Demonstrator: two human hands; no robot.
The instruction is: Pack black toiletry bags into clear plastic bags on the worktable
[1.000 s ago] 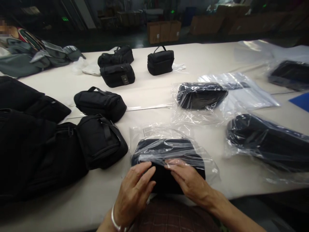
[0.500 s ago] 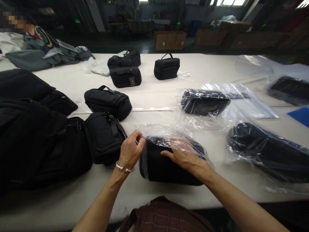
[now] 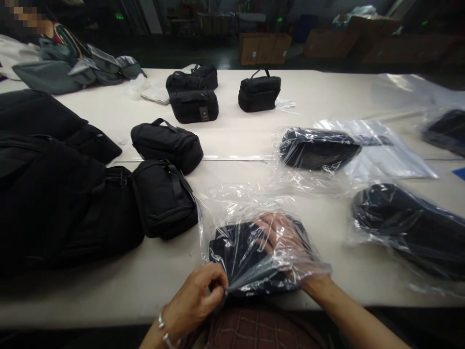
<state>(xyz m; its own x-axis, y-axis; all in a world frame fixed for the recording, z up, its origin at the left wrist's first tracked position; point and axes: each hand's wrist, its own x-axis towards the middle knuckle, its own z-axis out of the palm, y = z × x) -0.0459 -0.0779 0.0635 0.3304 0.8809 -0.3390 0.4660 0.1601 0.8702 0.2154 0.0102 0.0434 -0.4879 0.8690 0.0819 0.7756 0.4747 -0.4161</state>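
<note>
A black bag [image 3: 236, 247] lies inside a clear plastic bag [image 3: 232, 198] at the table's near edge. My left hand [image 3: 207, 291], with a silver bracelet at its wrist, pinches the plastic's near edge at the lower left. Inside the plastic, my right hand [image 3: 281, 237] rests on top of the black bag, its fingers spread and seen through the film. The plastic's mouth lies around my right wrist.
Several black bags, such as one with a top handle [image 3: 165, 198], stand to the left and farther back. Wrapped bags [image 3: 319, 150] and flat plastic sheets [image 3: 395, 155] lie right. A person's arm [image 3: 65, 41] is at far left beside grey bags [image 3: 47, 77].
My left hand has pulled the plastic's edge down toward me, over the black bag. My right hand is now covered by the film. The view has shifted slightly.
</note>
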